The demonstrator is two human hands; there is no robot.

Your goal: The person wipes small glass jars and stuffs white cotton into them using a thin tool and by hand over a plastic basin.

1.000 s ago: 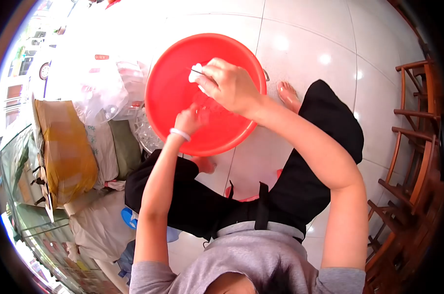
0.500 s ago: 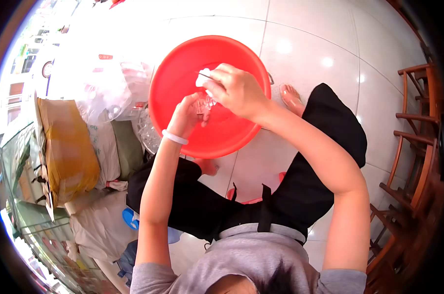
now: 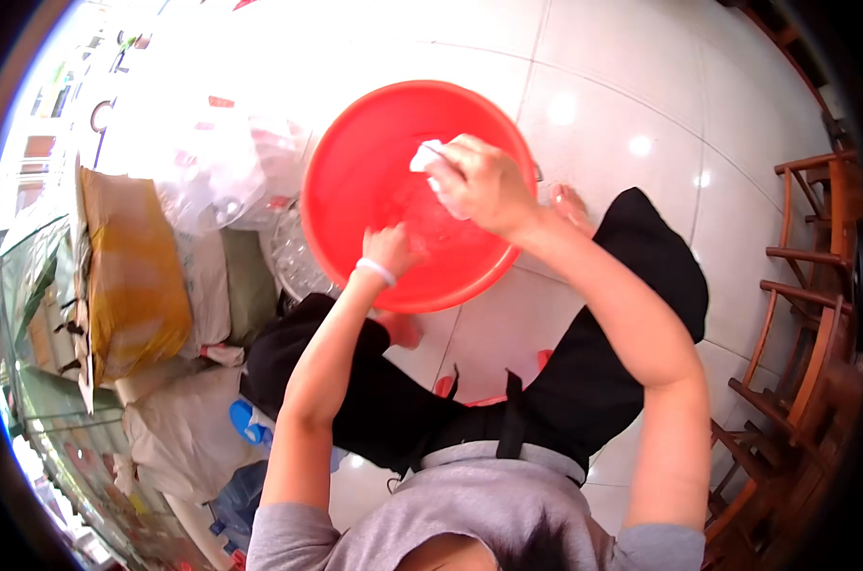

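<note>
White material (image 3: 424, 157), partly hidden, is pinched by right fingers (image 3: 465, 154); left fingers (image 3: 393, 236) blurred, unclear.

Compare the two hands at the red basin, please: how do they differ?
The left hand wears a white wristband; the right hand has a bare wrist. The right hand pinches a white item; the left hand is too blurred to tell. Both are over the red basin.

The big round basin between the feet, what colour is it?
The basin is bright red, inside and rim alike, best seen in the head view.
</note>
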